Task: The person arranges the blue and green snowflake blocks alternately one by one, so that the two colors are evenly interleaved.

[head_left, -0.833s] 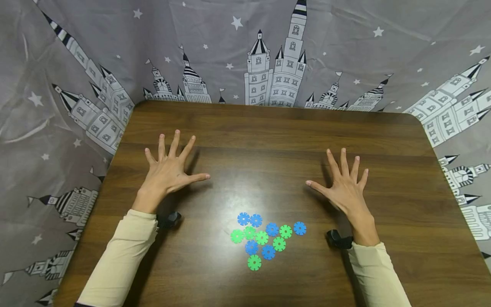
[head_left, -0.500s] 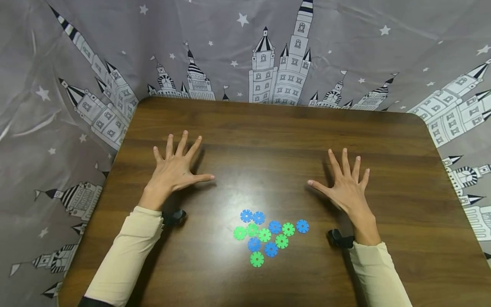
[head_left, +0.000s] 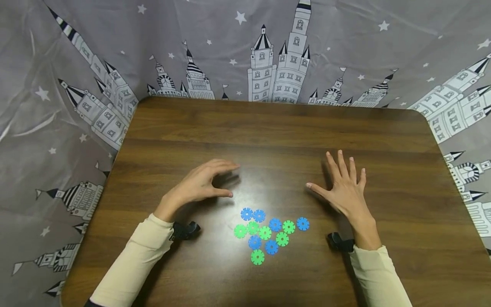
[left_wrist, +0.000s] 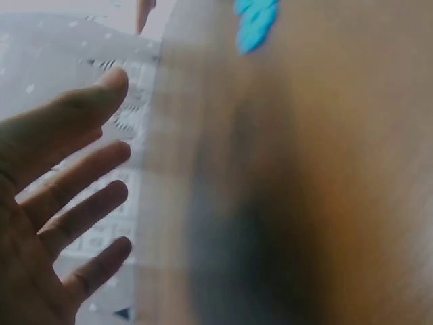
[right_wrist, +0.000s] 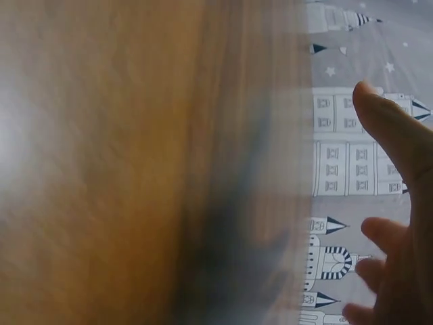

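Note:
Several flat notched discs lie loosely grouped on the table, blue ones such as the blue disc (head_left: 275,224) and green ones such as the green disc (head_left: 258,257). Up and left of them is my left hand (head_left: 203,181), held above the wood with thumb and fingers apart and nothing between them. In the left wrist view its fingers (left_wrist: 84,210) spread, and blue discs (left_wrist: 257,24) show at the top edge. My right hand (head_left: 347,189) hovers to the right of the discs, fingers splayed and holding nothing; its thumb (right_wrist: 385,122) shows in the right wrist view.
The brown wooden table (head_left: 268,128) has rounded far corners. A grey curtain (head_left: 215,25) printed with castles and stars hangs behind it and along both sides. Black wrist cameras, one on the left wrist (head_left: 186,230) and one on the right (head_left: 339,242), sit below the hands.
My left hand has moved right, toward the discs, and turned so its fingers now point rightward, closer together. The right hand has barely moved. The discs lie in the same arrangement.

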